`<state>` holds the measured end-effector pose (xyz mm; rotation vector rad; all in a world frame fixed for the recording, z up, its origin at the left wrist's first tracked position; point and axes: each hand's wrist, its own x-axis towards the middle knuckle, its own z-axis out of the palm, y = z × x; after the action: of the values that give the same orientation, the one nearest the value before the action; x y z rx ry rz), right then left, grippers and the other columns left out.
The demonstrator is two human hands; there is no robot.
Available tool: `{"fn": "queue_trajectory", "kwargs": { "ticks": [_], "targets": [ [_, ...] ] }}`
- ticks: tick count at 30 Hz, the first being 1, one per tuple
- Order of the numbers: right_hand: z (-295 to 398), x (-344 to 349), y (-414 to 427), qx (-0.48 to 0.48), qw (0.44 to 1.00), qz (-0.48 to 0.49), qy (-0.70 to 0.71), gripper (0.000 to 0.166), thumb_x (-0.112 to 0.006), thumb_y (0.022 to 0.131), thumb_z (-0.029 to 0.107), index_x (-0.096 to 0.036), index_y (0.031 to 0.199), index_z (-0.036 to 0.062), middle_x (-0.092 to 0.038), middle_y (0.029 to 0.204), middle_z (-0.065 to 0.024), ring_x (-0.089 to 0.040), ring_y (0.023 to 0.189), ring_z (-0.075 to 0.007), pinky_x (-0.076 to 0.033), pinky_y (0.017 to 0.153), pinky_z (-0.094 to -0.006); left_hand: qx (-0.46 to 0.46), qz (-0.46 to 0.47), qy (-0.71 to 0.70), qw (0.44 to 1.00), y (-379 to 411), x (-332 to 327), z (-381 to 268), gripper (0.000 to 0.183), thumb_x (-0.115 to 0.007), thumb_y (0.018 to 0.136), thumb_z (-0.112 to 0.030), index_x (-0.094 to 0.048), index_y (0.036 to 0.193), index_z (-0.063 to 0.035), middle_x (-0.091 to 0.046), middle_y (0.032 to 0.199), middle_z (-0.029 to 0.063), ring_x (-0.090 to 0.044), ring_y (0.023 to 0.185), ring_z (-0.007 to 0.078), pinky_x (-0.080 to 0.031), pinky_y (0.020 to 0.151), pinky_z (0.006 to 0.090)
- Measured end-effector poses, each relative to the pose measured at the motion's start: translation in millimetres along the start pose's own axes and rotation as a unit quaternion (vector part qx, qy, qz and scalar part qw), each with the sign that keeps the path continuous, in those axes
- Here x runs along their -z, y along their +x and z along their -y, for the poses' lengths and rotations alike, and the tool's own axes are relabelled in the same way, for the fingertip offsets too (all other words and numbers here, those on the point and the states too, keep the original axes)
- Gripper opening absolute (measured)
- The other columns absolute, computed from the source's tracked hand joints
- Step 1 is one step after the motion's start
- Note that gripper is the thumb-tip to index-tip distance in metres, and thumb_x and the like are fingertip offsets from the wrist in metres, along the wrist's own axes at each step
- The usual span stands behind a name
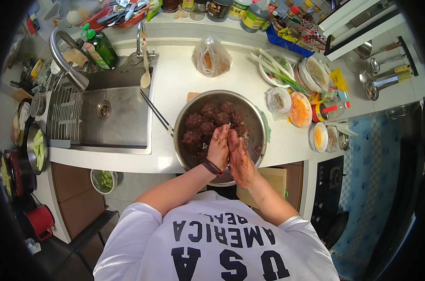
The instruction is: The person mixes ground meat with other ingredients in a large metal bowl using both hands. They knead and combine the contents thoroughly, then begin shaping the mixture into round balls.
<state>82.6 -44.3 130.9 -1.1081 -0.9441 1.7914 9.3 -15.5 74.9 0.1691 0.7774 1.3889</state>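
A large stainless steel bowl [262,123] stands at the counter's front edge. Several round, dark reddish-brown balls of minced mixture [209,110] sit in its far and left part. Loose bits of the same mixture [258,149] stick to the right wall. Over the near half of the bowl, my left hand [219,149] and my right hand [241,161] face each other palm to palm, fingers pointing away from me. Both are smeared with the dark mixture. A narrow gap shows between them, but whether any mixture lies between the palms is hidden. Beaded bracelets [211,166] circle my left wrist.
Left of the bowl, black chopsticks [156,111] lean by the steel sink [117,116]. A tied plastic bag [211,58] stands behind it. Spring onions [277,68], an orange-stained bowl [300,109] and a yellow-filled bowl [319,137] crowd the right. The black cooktop [326,189] lies further right.
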Motion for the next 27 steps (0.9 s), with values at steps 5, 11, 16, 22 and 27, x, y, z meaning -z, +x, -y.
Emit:
{"fn": "queue_trajectory", "kwargs": {
  "ticks": [5, 11, 16, 22, 27],
  "targets": [
    [47.0, 2.3, -15.4, -0.078, 0.977, 0.010, 0.199, 0.070, -0.029, 0.089, 0.060, -0.030, 0.137, 0.0094, -0.035, 0.138, -0.0157, -0.035, 0.126, -0.0272, -0.029, 0.102, -0.0384, 0.171, 0.006, -0.092, 0.981, 8.9, 6.1, -27.6, 0.034, -0.050, 0.090, -0.041, -0.057, 0.080, -0.0082, -0.060, 0.072, 0.0039, -0.059, 0.064, 0.0182, -0.050, 0.058, 0.0312],
    [58.0, 23.5, -11.9, -0.023, 0.999, -0.018, 0.029, 0.053, -0.050, 0.089, 0.042, -0.043, 0.128, 0.0078, -0.052, 0.123, -0.0106, -0.054, 0.105, -0.0196, -0.046, 0.081, -0.0300, 0.241, -0.011, -0.218, 0.946, 11.9, 6.0, -35.2, 0.046, -0.040, 0.091, -0.049, -0.057, 0.085, -0.0065, -0.060, 0.077, 0.0091, -0.059, 0.070, 0.0252, -0.049, 0.062, 0.0390],
    [32.7, 22.6, -1.3, -0.025, 0.999, 0.012, -0.030, 0.046, -0.053, 0.090, 0.034, -0.045, 0.127, 0.0084, -0.053, 0.120, -0.0058, -0.054, 0.103, -0.0151, -0.042, 0.082, -0.0256, 0.298, 0.112, -0.187, 0.929, -3.1, 2.4, -51.7, 0.041, -0.046, 0.090, -0.045, -0.058, 0.090, -0.0056, -0.060, 0.082, 0.0104, -0.058, 0.078, 0.0281, -0.048, 0.070, 0.0423],
    [34.0, 32.3, -2.0, -0.036, 0.989, 0.036, -0.138, 0.055, -0.048, 0.091, 0.042, -0.036, 0.134, 0.0099, -0.052, 0.123, -0.0073, -0.051, 0.108, -0.0158, -0.039, 0.088, -0.0284, 0.239, 0.096, -0.171, 0.951, 4.4, 22.3, -41.8, 0.034, -0.045, 0.092, -0.038, -0.058, 0.098, -0.0071, -0.060, 0.091, 0.0078, -0.056, 0.085, 0.0245, -0.045, 0.077, 0.0409],
    [29.0, 13.7, -5.1, -0.007, 0.999, 0.024, 0.021, 0.079, -0.042, 0.087, 0.056, -0.005, 0.143, 0.0145, -0.022, 0.145, -0.0117, -0.027, 0.130, -0.0237, -0.022, 0.105, -0.0356, 0.161, 0.060, -0.115, 0.978, -8.3, 9.1, -35.4, 0.023, -0.048, 0.092, -0.026, -0.057, 0.103, -0.0083, -0.058, 0.099, 0.0033, -0.055, 0.092, 0.0173, -0.044, 0.081, 0.0349]
  ]
}}
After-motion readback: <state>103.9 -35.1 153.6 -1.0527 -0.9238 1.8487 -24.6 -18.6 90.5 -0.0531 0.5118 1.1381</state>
